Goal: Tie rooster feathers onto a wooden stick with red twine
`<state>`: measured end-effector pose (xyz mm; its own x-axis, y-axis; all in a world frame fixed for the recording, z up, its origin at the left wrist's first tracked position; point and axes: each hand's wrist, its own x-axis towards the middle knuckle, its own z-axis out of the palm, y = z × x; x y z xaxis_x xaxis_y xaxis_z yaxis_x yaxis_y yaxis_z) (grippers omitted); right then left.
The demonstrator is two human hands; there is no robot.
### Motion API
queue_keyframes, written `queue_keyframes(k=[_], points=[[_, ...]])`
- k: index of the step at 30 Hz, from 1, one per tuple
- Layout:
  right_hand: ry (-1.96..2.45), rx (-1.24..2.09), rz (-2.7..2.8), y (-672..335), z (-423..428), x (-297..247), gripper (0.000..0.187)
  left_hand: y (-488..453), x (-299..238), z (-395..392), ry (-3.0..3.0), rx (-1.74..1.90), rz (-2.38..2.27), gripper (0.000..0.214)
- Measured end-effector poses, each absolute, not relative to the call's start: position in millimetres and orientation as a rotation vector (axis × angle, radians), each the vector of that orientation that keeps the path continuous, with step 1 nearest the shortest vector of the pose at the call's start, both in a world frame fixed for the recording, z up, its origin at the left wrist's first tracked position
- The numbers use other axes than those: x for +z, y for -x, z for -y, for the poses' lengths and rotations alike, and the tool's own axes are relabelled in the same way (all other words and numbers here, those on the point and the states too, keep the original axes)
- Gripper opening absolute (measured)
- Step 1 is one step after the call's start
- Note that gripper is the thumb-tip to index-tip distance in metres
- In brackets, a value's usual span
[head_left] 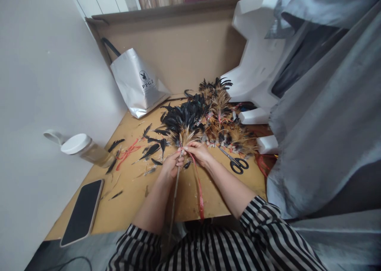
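Observation:
My left hand [173, 163] is closed round a thin stick [175, 193], just below a feather bundle [184, 116] of black plumes with tan bases. The stick runs down toward my lap. Close beside it, my right hand [201, 152] pinches a red plastic strip [199, 189] at the base of the feathers, and the strip's tail hangs over the table's front edge. Fingers partly hide where strip and stick meet. More tan and black feather bunches [226, 132] lie behind and to the right. Black-handled scissors [236, 162] rest right of my right hand.
Loose black feathers [151, 151] and red strip scraps [126, 154] lie to the left on the wooden table [131, 195]. A lidded bottle [92, 152] and a phone [81, 211] sit at the left edge. Farther back are a silver bag [133, 84] and white foam [256, 64]. Grey cloth [330, 116] hangs at right.

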<state>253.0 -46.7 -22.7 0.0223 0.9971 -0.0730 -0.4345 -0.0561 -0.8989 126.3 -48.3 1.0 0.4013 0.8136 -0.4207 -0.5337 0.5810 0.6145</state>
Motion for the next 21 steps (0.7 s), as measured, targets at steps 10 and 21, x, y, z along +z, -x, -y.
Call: queue_keyframes(k=[10, 21], points=[[0.969, 1.523, 0.723, -248.6, 48.5, -20.8, 0.041, -127.9, -2.1, 49.4, -0.481, 0.909, -0.749, 0.009], [1.166, 1.502, 0.949, -255.0, 53.5, -12.0, 0.039, -128.1, -5.3, 50.7, -0.592, 0.99, -0.798, 0.022]])
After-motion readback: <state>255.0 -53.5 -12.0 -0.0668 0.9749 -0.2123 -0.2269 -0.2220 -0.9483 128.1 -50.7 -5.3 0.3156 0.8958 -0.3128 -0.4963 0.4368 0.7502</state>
